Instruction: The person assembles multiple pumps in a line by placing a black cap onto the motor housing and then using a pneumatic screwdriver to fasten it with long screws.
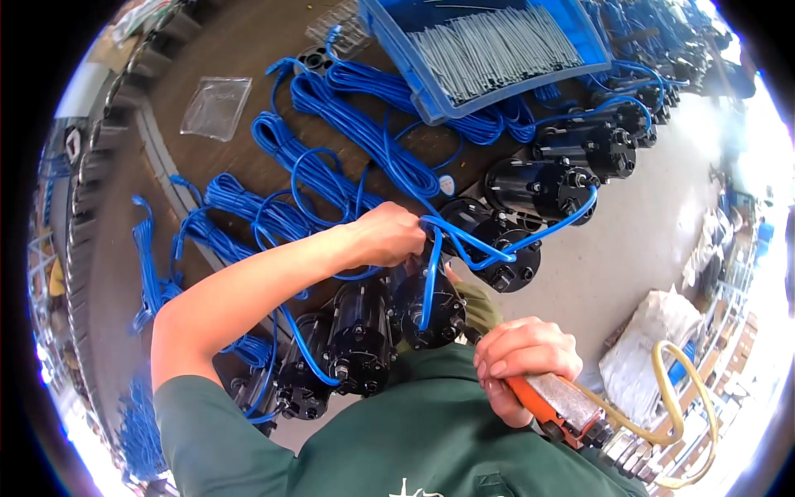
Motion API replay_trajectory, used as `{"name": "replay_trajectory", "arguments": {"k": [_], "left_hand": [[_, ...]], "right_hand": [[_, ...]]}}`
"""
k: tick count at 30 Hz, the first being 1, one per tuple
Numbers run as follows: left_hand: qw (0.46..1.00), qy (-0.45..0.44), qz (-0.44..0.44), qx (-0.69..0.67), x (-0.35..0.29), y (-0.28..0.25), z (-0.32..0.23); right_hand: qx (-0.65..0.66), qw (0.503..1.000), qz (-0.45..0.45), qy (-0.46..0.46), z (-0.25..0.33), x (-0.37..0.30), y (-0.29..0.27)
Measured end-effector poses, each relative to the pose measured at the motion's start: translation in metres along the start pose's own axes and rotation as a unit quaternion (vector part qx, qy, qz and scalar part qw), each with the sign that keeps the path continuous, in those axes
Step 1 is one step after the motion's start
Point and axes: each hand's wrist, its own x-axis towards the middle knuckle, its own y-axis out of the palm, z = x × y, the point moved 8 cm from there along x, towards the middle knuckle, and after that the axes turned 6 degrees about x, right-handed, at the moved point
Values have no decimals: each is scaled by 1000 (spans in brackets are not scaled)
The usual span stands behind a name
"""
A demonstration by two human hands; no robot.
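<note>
Left hand: fist closed, pinching a bundle of smooth blue tubing just past picture centre, toward 2 o'clock. The tubing is thin, glossy and flexible, and loops over the nearest cylinders.

Right hand: fingers wrapped tight around the grip of a pneumatic tool at 5 o'clock. The tool has a worn grey metal body with an orange trigger guard; a yellowish translucent hose curves away from its base.

Black cylinders: a row of glossy, round-bodied units with bolted end caps, lying on their sides along the desk's edge from 7 o'clock up to 2 o'clock.

Desk: dark brown, matte surface, strewn with coiled hanks of blue tubing.

Blue plastic bin: at 12 o'clock, rectangular, semi-transparent walls, filled with straight, thin grey metal rods.

Clear plastic bag: at 10 o'clock, flat, crinkled.

White woven sack: at 4 o'clock, on the pale concrete floor.
</note>
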Motion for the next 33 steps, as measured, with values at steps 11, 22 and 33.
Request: {"name": "replay_trajectory", "arguments": {"k": [11, 22, 33], "left_hand": [[993, 80, -72, 37, -7, 6, -6], [990, 91, -111, 13, -16, 8, -5], [992, 77, -88, 36, -12, 12, -3]], "right_hand": [[-13, 996, -87, 16, -6, 22, 4], [-76, 995, 14, 68, -62, 19, 23], [-18, 992, -91, 90, -73, 14, 24]]}}
